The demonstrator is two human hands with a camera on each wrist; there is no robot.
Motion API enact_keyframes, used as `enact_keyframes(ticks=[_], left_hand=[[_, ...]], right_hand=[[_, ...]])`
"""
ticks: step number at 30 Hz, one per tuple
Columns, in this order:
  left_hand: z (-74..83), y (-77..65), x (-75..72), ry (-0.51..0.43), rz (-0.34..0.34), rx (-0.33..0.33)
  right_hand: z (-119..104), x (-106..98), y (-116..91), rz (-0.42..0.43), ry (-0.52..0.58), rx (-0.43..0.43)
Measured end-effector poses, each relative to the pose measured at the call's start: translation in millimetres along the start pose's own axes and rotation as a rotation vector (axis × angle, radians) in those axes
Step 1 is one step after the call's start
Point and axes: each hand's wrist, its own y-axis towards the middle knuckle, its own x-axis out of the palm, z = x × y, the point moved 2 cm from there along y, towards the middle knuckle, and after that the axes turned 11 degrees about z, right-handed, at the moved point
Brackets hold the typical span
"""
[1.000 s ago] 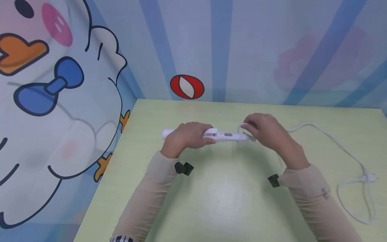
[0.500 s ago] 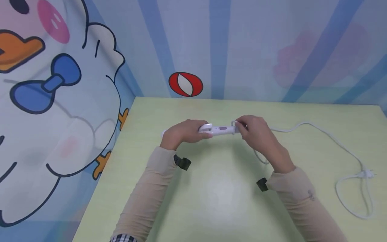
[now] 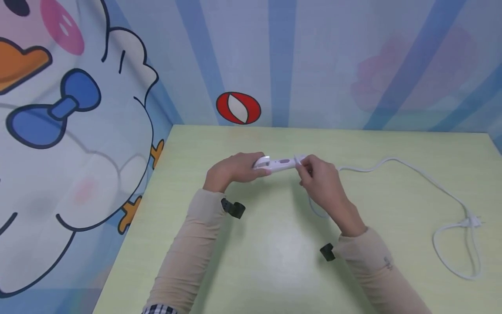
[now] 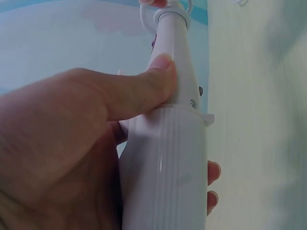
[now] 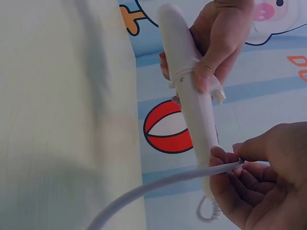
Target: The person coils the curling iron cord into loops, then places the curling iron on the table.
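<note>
A white curling iron [image 3: 279, 165] is held nearly level above the table, its oval button facing up. My left hand [image 3: 238, 167] grips it round the thick barrel end, thumb along the body in the left wrist view. My right hand [image 3: 322, 181] is at the handle's tail end, pinching the white cord [image 5: 168, 181] between thumb and fingers. The cord is looped round the handle's narrow end, with a ribbed sleeve where it leaves the iron. From there a slack bow of cord hangs below the right hand in the head view.
The rest of the cord runs right across the pale green table [image 3: 266, 270] and ends in a loop beside the plug [image 3: 472, 221]. A blue striped wall [image 3: 321, 65] stands behind the table, and a cartoon-printed wall [image 3: 102, 131] rises on the left.
My right hand has moved left and a little down round the handle's end, drawing the cord with it. The iron has shifted slightly left and tilted up at its tail end.
</note>
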Motion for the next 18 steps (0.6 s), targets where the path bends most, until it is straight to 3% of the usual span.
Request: enact_keyframes(ticks=[6, 13, 18], left_hand=[[-3.6, 0.1, -5.3, -0.012, 0.030, 0.027], [-7.3, -0.7, -3.5, -0.050, 0.053, 0.048], [-7.2, -0.4, -5.8, -0.052, 0.081, 0.066]], right_hand=[[5.9, 10.0, -3.6, 0.031, 0.090, 0.023], [19.7, 26.0, -11.1, 0.128, 0.267, 0.074], [28.7, 29.9, -9.3, 0.109, 0.361, 0.125]])
